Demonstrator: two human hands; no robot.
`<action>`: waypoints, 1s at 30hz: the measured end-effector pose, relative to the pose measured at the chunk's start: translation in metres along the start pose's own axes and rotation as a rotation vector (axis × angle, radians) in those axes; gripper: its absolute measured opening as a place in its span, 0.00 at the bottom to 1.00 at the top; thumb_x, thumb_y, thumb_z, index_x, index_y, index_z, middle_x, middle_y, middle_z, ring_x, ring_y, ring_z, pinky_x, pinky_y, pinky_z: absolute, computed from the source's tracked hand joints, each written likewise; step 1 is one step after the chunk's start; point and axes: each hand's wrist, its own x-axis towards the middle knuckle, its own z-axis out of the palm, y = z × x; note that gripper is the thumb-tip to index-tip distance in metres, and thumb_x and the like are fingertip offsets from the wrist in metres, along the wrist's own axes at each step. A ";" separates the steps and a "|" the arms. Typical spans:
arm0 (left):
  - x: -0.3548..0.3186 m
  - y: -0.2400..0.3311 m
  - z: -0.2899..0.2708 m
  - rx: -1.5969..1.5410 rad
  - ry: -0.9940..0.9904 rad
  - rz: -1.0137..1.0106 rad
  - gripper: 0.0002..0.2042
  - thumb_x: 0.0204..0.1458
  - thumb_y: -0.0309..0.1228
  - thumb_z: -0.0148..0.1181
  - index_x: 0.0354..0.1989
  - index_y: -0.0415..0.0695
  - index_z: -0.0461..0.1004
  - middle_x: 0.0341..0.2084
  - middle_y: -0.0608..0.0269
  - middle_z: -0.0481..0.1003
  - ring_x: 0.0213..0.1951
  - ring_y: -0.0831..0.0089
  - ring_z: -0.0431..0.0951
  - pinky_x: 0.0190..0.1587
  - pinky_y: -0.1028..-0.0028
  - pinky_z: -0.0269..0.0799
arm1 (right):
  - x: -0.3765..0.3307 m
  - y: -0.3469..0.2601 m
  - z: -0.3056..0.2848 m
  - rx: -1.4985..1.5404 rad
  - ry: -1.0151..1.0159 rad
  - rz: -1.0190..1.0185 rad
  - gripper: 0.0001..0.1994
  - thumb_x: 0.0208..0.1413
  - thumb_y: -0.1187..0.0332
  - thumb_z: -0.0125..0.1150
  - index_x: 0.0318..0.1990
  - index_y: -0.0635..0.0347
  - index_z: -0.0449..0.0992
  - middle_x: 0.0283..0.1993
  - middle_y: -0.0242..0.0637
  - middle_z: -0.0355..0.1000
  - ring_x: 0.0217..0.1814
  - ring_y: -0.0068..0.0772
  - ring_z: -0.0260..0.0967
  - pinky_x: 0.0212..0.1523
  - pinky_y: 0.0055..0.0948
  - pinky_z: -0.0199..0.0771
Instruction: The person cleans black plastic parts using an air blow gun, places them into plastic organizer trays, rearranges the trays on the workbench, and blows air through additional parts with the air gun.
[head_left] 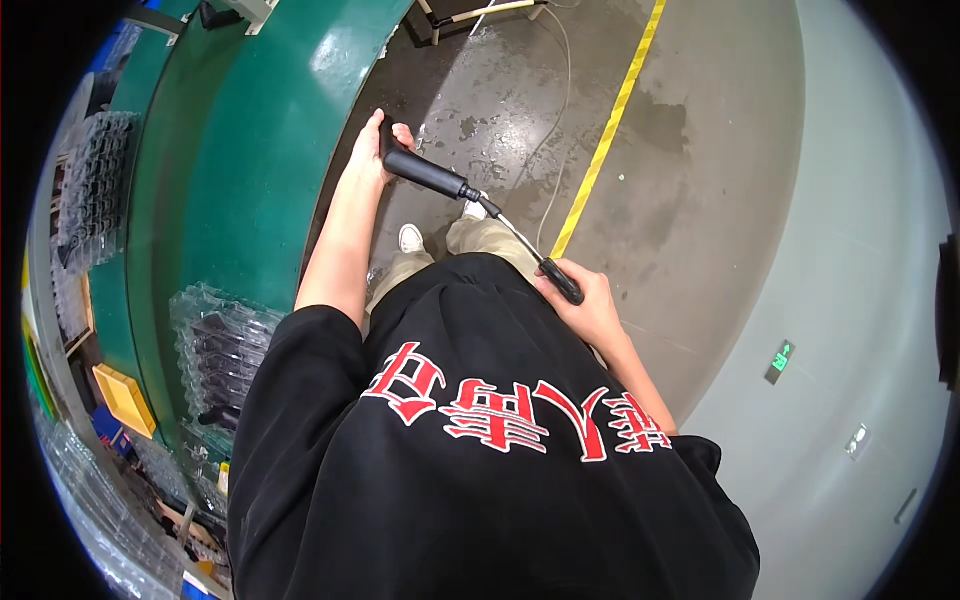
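**Long black tool held at both ends beside the green conveyor**

A slender tool (480, 205) is held across the middle of the frame, above the person's legs and the wet concrete floor (500, 90). Its thick black cylindrical end (425, 175) is gripped by the left hand (372, 155), whose fingers are wrapped closed around the upper tip, just right of the green conveyor (260, 150) that curves down the left of the picture. From that thick end a thin metal shaft (515, 232) runs down and to the right to a small black handle (562, 282), which is enclosed by the right hand (590, 305), also closed in a firm grip. What kind of tool it is cannot be told for certain.

The step in hand is judged to be a handling or adjusting of the tool itself, with both ends steadied and nothing yet applied to the conveyor. For any next move, a secure hold at the thick end would be called for while the thin shaft is kept from bending.

Clear plastic blister trays (215, 350) are stacked at lower left, with a yellow bin (125, 400) beside them. A yellow floor line (610, 125) is seen at upper right.
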 end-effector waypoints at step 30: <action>-0.045 0.040 0.048 -0.023 -0.295 0.546 0.14 0.58 0.40 0.60 0.40 0.40 0.70 0.30 0.58 0.74 0.24 0.73 0.74 0.28 0.74 0.75 | 0.242 -0.122 0.058 0.154 -0.536 -0.294 0.17 0.52 0.69 0.67 0.50 0.62 0.74 0.33 0.34 0.75 0.31 0.26 0.68 0.36 0.25 0.68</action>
